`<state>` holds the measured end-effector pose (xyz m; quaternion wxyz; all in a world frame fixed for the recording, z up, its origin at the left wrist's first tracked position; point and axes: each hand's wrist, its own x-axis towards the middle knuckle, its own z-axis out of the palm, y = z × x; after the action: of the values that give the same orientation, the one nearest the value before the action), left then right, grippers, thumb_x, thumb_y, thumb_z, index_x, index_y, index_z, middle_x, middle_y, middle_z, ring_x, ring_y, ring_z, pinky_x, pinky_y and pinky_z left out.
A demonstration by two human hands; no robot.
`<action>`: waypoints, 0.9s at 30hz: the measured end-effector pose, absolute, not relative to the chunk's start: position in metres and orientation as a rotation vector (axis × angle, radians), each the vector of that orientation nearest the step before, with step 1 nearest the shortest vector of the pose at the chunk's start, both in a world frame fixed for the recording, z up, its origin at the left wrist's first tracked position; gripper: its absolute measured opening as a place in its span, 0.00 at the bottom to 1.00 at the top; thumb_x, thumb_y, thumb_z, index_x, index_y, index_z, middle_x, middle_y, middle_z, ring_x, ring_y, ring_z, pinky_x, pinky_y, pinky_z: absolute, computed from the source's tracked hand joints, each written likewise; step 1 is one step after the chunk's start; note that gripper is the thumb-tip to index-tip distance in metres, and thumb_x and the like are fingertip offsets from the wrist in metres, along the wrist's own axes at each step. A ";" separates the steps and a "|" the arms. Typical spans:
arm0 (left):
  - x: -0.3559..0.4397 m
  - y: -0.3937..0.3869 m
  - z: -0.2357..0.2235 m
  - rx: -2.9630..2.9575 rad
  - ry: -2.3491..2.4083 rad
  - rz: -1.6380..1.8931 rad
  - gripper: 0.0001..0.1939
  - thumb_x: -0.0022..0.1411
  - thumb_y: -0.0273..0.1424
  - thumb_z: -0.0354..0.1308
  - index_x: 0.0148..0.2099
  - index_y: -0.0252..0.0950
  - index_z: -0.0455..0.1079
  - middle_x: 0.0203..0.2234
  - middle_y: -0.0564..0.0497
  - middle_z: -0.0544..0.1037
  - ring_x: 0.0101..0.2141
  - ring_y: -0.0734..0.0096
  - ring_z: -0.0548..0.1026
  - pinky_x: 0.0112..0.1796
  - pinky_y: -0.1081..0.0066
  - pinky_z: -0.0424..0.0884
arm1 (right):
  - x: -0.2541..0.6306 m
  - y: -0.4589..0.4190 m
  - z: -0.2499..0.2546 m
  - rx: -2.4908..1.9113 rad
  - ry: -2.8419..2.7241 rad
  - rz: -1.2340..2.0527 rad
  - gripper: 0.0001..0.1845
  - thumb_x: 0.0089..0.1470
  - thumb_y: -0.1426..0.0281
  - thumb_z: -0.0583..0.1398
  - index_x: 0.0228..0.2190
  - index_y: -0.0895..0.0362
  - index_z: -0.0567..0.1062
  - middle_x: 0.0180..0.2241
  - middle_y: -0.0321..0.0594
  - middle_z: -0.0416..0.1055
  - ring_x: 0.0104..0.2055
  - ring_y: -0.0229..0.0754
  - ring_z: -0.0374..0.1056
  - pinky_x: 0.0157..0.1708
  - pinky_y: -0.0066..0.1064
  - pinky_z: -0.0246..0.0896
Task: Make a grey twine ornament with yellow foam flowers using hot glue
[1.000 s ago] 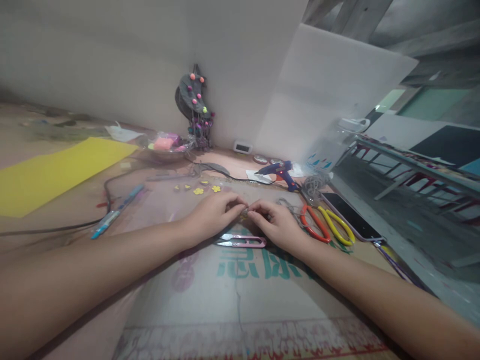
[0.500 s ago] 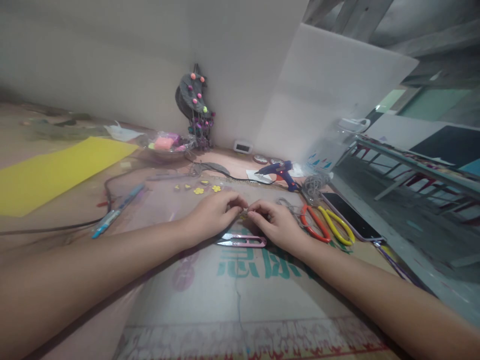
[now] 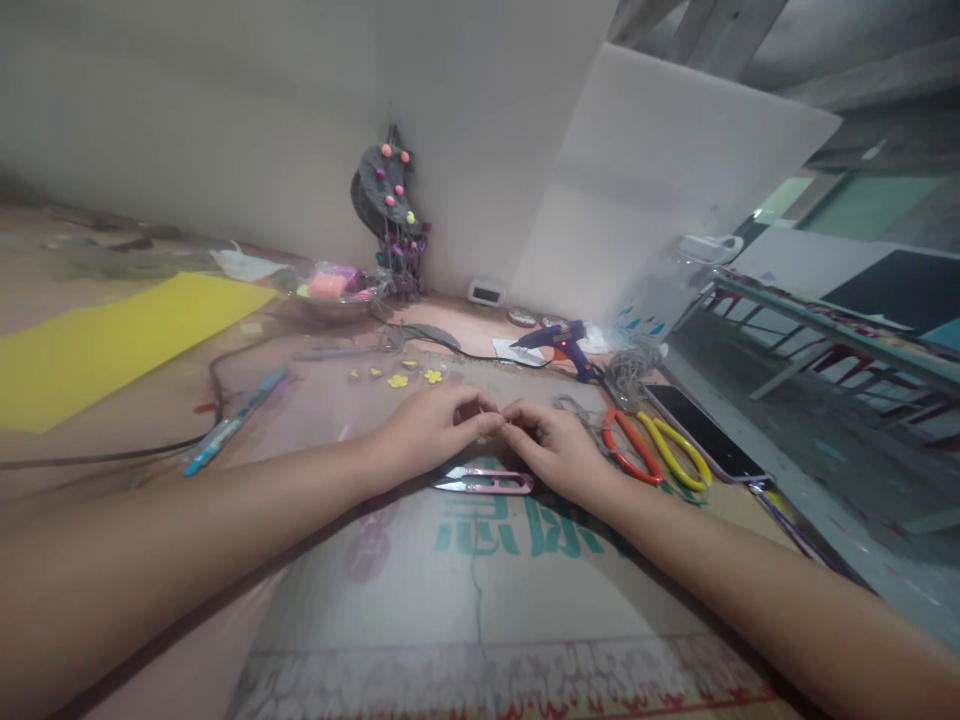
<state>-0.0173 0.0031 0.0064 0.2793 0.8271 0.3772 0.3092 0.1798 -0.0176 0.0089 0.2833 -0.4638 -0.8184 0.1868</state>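
Note:
My left hand and my right hand meet fingertip to fingertip over the middle of the table. Thumb and fingers of each are pinched together. A trace of yellow shows at the fingertips, but what they pinch is too small and covered to name. Just below the hands lies a pair of pink-handled thread snips, blades to the left. Behind the left hand rest yellow flower cut-outs and smaller yellow scraps. Grey cord runs beside my right hand.
Scissors with one red handle and one yellow lie right, beside a phone. A blue glue gun stands behind, near a cord bundle. Left are a blue pen, black cable and yellow sheet. A decorated grey moon leans against the wall.
My fingertips have drawn closer together, the left thumb moving slightly right to meet the right hand. The things on the table have stayed in place.

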 end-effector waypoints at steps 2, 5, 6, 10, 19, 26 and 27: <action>-0.017 0.004 0.006 2.210 1.028 0.824 0.14 0.64 0.41 0.52 0.41 0.39 0.74 0.34 0.52 0.80 0.35 0.67 0.74 0.33 0.71 0.65 | 0.180 -0.018 0.009 -1.236 -2.199 0.501 0.09 0.59 0.67 0.55 0.32 0.57 0.74 0.27 0.36 0.74 0.30 0.37 0.68 0.30 0.26 0.59; -0.017 0.004 0.007 2.218 1.043 0.812 0.13 0.63 0.40 0.53 0.39 0.38 0.75 0.33 0.53 0.79 0.35 0.67 0.74 0.33 0.71 0.64 | 0.181 -0.019 0.010 -1.232 -2.207 0.501 0.10 0.59 0.67 0.55 0.32 0.57 0.74 0.26 0.36 0.74 0.29 0.37 0.68 0.30 0.26 0.59; -0.017 0.003 0.007 2.222 1.046 0.808 0.13 0.63 0.40 0.53 0.39 0.38 0.74 0.33 0.53 0.79 0.34 0.68 0.74 0.33 0.71 0.64 | 0.181 -0.019 0.010 -1.234 -2.209 0.498 0.10 0.59 0.66 0.55 0.33 0.57 0.74 0.26 0.36 0.74 0.29 0.37 0.68 0.30 0.26 0.59; -0.017 0.003 0.007 2.248 1.042 0.811 0.14 0.64 0.40 0.51 0.38 0.38 0.74 0.32 0.53 0.79 0.34 0.67 0.74 0.33 0.71 0.64 | 0.181 -0.019 0.010 -1.239 -2.205 0.486 0.09 0.59 0.67 0.55 0.33 0.56 0.74 0.26 0.36 0.74 0.29 0.38 0.68 0.30 0.26 0.59; -0.017 0.005 0.006 2.290 1.053 0.794 0.14 0.65 0.38 0.49 0.36 0.37 0.73 0.31 0.52 0.78 0.33 0.67 0.73 0.32 0.71 0.63 | 0.180 -0.020 0.011 -1.256 -2.191 0.477 0.09 0.58 0.67 0.56 0.35 0.56 0.76 0.27 0.36 0.75 0.30 0.38 0.69 0.30 0.27 0.60; -0.016 0.004 0.007 2.312 1.044 0.754 0.15 0.66 0.38 0.47 0.35 0.36 0.71 0.28 0.51 0.77 0.31 0.68 0.72 0.32 0.70 0.63 | 0.180 -0.019 0.010 -1.244 -2.198 0.480 0.09 0.59 0.67 0.56 0.35 0.56 0.75 0.29 0.37 0.76 0.31 0.39 0.70 0.31 0.27 0.60; -0.016 0.004 0.007 2.314 1.039 0.760 0.16 0.66 0.38 0.47 0.35 0.36 0.71 0.29 0.51 0.77 0.31 0.68 0.72 0.32 0.71 0.63 | 0.180 -0.019 0.011 -1.245 -2.197 0.481 0.09 0.59 0.67 0.56 0.35 0.56 0.75 0.29 0.37 0.76 0.31 0.39 0.70 0.30 0.27 0.60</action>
<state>-0.0164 0.0040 0.0070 0.2443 0.8474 0.3805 0.2784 0.1798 -0.0190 0.0106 0.2814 -0.4647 -0.8201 0.1796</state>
